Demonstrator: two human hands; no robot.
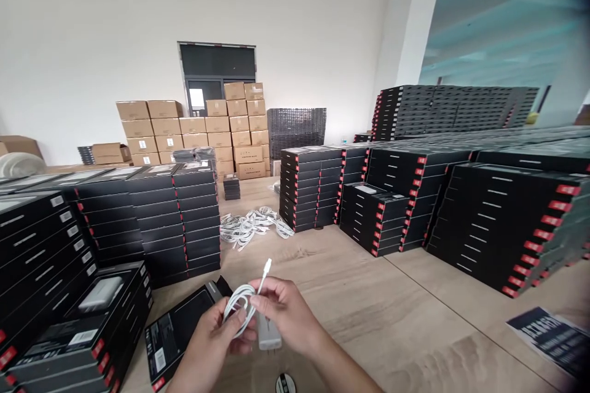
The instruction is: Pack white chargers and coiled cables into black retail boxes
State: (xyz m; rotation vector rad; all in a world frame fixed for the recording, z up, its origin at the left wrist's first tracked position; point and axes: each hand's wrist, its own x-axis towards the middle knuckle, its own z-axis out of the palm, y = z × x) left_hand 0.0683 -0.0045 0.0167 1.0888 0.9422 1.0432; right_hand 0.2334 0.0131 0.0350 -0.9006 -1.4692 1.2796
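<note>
Left hand (220,330) pinches the white cable (239,292), likely so its loops stay neat; right hand (291,312) pinches below the tip (267,266); more cables (252,226) lie at twelve o'clock.

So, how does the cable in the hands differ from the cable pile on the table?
The held cable is between the left hand and right hand; the cable pile lies on the table. The held cable looks like one coil with a connector pointing up, while the cable pile is several cables heaped loosely. Both are white.
</note>
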